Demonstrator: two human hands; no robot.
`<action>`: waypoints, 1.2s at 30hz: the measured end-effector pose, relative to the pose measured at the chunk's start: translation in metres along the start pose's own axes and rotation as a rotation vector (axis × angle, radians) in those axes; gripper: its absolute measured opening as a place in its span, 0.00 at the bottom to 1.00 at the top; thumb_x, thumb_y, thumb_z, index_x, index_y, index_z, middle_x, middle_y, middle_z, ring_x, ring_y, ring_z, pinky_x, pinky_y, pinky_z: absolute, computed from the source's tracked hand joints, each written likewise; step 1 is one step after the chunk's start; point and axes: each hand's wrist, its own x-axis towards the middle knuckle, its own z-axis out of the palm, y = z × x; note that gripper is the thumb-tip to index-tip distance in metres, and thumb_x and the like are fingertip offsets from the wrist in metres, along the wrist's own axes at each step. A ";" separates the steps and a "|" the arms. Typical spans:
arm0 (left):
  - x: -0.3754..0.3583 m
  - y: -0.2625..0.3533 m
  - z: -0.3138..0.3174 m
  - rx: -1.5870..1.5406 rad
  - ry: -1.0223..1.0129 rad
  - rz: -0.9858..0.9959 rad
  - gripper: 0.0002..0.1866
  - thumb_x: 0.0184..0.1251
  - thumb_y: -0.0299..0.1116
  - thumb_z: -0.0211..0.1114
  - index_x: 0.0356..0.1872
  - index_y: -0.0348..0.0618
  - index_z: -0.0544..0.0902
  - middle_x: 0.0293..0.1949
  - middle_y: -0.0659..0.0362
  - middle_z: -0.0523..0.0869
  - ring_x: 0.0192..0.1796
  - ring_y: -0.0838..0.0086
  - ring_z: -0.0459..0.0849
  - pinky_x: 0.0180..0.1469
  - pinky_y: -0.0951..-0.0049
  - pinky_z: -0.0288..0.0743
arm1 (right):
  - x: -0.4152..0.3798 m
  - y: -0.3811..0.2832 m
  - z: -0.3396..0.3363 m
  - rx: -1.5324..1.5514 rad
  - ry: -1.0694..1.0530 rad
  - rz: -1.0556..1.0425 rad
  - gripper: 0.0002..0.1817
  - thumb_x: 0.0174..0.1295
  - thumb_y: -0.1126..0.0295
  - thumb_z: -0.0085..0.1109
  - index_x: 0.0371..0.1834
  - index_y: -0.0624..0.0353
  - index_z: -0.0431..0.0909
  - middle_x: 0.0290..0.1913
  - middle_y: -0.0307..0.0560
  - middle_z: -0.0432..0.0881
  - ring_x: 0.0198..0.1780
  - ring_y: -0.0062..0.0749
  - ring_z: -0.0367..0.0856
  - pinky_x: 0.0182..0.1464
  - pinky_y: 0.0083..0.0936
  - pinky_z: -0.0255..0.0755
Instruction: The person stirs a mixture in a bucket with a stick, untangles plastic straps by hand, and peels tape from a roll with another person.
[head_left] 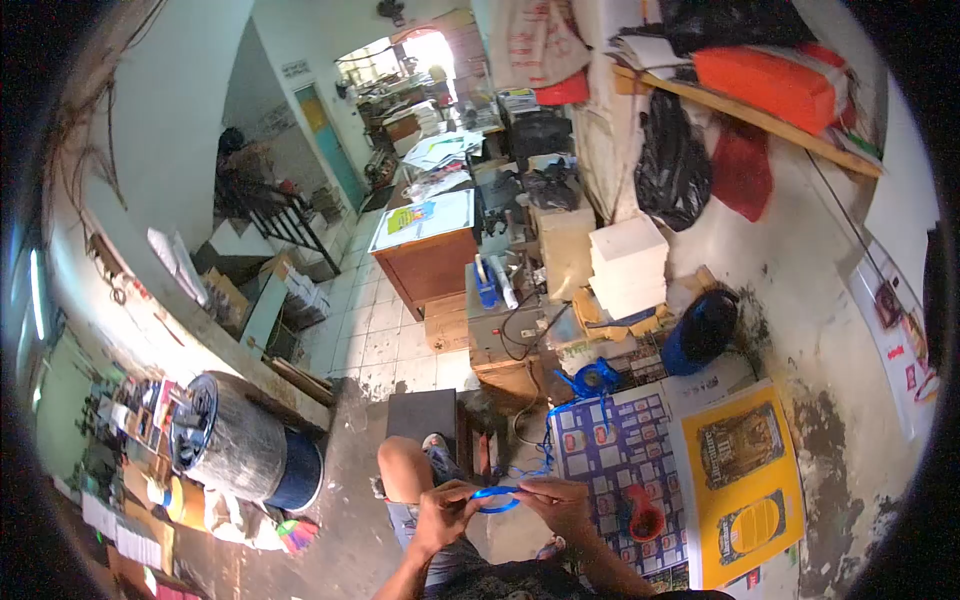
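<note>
My left hand (445, 512) and my right hand (557, 503) are close together in front of my lap. Between them they pinch a blue ribbon loop (497, 506), one hand on each side. A blue strand (540, 462) rises from near my right hand to a tangled blue ribbon roll (592, 378) on the far edge of the table. Beside my right hand lies a purple printed sheet (610, 440) with a red round holder (645, 518), dark inside, resting on it. The fingertips partly cover the loop.
Right of the purple sheet is a yellow printed poster (745, 490). A dark blue bin (702, 330) and a white paper stack (630, 265) stand beyond. A dark stool (422, 425) is ahead of my knee; a large grey drum (235, 430) stands left.
</note>
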 end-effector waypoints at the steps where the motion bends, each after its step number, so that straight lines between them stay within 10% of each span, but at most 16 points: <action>1: 0.002 0.006 -0.001 0.061 -0.027 0.014 0.07 0.56 0.23 0.70 0.36 0.34 0.85 0.33 0.53 0.85 0.33 0.75 0.81 0.33 0.78 0.74 | 0.001 0.000 -0.003 -0.007 0.015 -0.070 0.12 0.47 0.75 0.73 0.36 0.64 0.85 0.33 0.51 0.86 0.34 0.29 0.85 0.35 0.24 0.78; 15: 0.020 0.031 0.034 0.115 -0.152 -0.043 0.08 0.55 0.24 0.70 0.36 0.35 0.85 0.30 0.54 0.85 0.28 0.74 0.81 0.29 0.75 0.73 | -0.018 0.039 -0.029 0.200 0.010 0.019 0.09 0.56 0.70 0.67 0.40 0.57 0.84 0.39 0.49 0.86 0.37 0.31 0.85 0.37 0.28 0.79; 30: -0.001 -0.008 0.048 -0.497 0.284 -0.525 0.05 0.62 0.25 0.66 0.35 0.32 0.85 0.31 0.59 0.84 0.21 0.86 0.74 0.22 0.85 0.64 | 0.011 0.031 0.026 0.198 0.334 0.130 0.06 0.46 0.78 0.67 0.28 0.65 0.84 0.26 0.52 0.85 0.25 0.28 0.82 0.28 0.21 0.72; 36: -0.004 -0.013 0.047 -0.753 0.510 -0.539 0.07 0.63 0.26 0.65 0.38 0.32 0.84 0.30 0.61 0.84 0.26 0.84 0.79 0.25 0.83 0.75 | 0.002 0.032 0.054 0.181 0.356 0.340 0.06 0.48 0.78 0.66 0.31 0.63 0.84 0.25 0.44 0.83 0.24 0.24 0.77 0.27 0.20 0.69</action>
